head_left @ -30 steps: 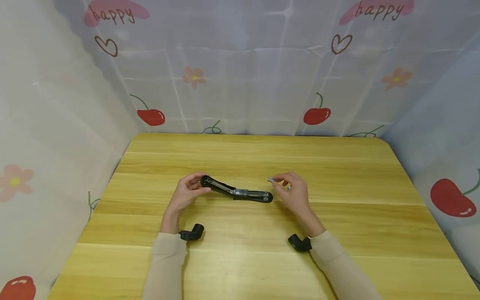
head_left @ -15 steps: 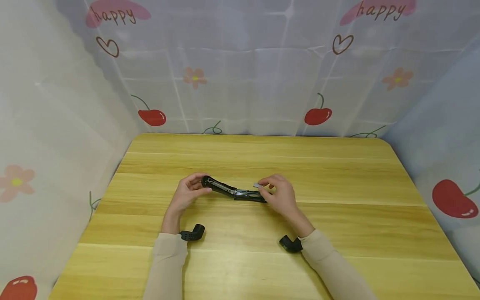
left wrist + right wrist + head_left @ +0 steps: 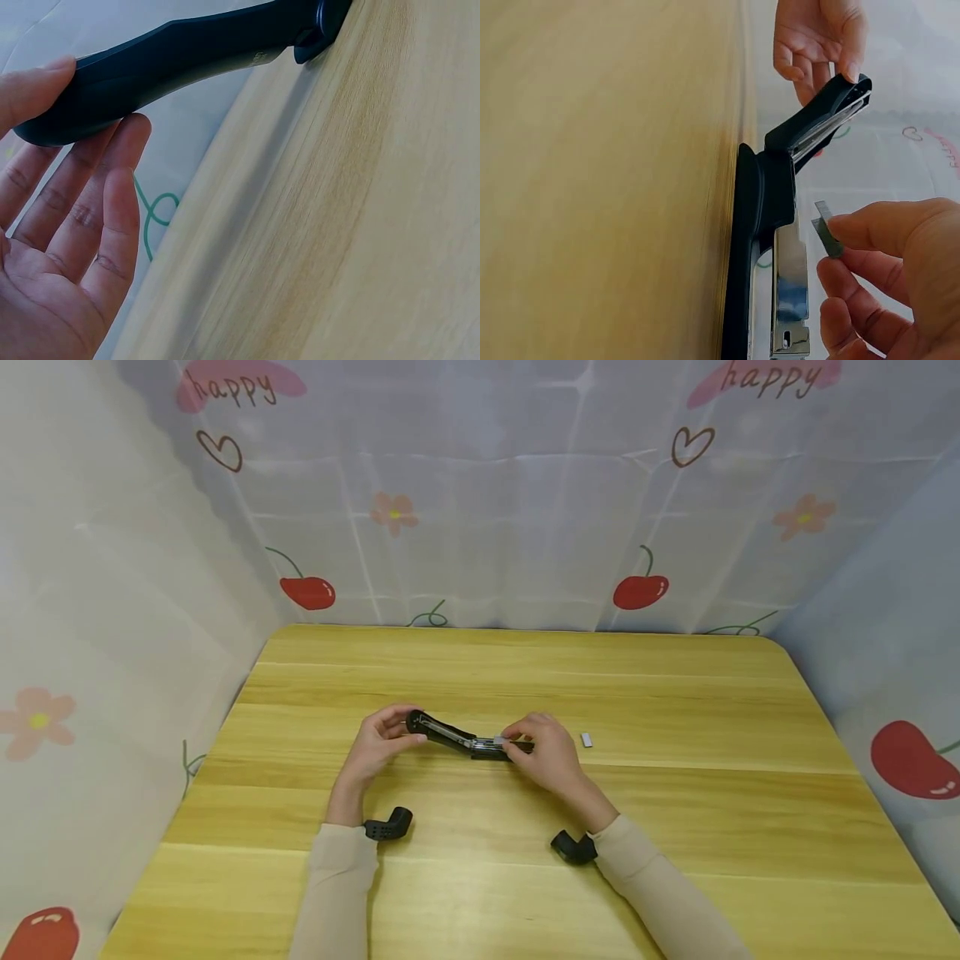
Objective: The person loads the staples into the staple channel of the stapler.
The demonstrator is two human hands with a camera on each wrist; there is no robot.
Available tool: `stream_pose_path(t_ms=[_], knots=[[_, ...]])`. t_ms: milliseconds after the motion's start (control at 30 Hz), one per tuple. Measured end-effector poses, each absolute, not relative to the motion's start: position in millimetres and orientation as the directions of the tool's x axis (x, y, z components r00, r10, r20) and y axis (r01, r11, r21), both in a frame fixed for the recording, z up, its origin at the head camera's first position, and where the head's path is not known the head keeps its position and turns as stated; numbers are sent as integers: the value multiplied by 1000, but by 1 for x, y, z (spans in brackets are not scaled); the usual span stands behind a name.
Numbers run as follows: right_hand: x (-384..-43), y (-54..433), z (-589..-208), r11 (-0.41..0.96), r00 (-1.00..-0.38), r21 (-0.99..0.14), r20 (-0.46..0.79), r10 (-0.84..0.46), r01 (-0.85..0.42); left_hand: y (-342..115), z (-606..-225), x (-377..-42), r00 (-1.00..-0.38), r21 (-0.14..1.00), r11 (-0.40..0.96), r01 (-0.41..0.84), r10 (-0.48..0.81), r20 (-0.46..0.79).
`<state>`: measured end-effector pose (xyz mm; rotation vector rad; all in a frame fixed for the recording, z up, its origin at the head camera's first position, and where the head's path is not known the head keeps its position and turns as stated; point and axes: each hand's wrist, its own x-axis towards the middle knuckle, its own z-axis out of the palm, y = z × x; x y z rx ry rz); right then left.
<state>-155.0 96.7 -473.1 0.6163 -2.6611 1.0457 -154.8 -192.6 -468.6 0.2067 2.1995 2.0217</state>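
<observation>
A black stapler (image 3: 444,737) lies on the table with its top swung wide back. My left hand (image 3: 377,745) grips the end of the raised top between thumb and fingers, as the left wrist view also shows with the stapler's smooth outer side (image 3: 176,64). Between thumb and finger, my right hand (image 3: 553,758) pinches a short strip of staples (image 3: 827,235). In the right wrist view the strip is beside the metal magazine (image 3: 790,277), with a gap between. The right hand hides the base's far end in the head view.
A small grey-white strip (image 3: 587,740) lies on the wooden table (image 3: 675,702), right of the right hand. White printed cloth (image 3: 480,543) hangs behind and along both sides. Black wrist cameras (image 3: 388,824) sit on both wrists.
My right hand has moved left with the staple strip, from beyond the stapler's end to over its magazine. The small strip on the table has come into full view. The left hand stays put.
</observation>
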Motion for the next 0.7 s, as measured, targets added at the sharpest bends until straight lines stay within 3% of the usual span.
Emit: stream_pose_path(t_ms=[700], knots=[[-159, 92, -472, 721, -910, -556, 235, -342, -415, -192, -470, -155, -980, 997, 76, 2, 197, -13]])
